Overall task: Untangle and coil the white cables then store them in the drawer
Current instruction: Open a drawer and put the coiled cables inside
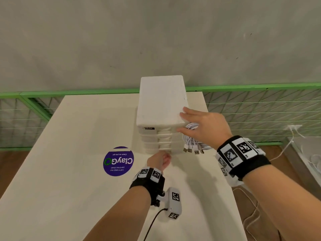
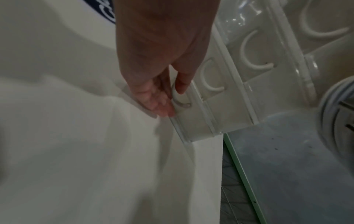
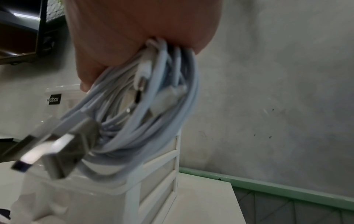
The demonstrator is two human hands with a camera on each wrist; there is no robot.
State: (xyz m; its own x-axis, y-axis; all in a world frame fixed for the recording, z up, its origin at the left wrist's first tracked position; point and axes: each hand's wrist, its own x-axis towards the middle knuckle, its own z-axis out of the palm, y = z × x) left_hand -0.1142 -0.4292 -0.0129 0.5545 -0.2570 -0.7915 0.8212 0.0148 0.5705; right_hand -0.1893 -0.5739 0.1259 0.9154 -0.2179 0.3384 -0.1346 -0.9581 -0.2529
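Observation:
A white drawer unit (image 1: 159, 101) stands at the far middle of the pale table (image 1: 69, 171), all its drawers closed. My left hand (image 1: 160, 160) is low at its front and pinches the bottom drawer's handle (image 2: 182, 104) between thumb and fingers (image 2: 164, 109). My right hand (image 1: 205, 126) grips a coil of white cables (image 1: 192, 141) under its palm, while its straight fingertips touch the unit's top right front corner. Several USB plugs (image 1: 194, 151) dangle from the coil beside the unit's right side. In the right wrist view the coil (image 3: 145, 121) hangs from my palm in front of the unit (image 3: 159, 174).
A round purple sticker (image 1: 118, 160) lies on the table left of my left hand. A green rail with wire mesh (image 1: 251, 87) runs behind the table under a grey wall. At the right, past the table edge, are a loose white wire (image 1: 250, 214) and a pale container (image 1: 309, 162).

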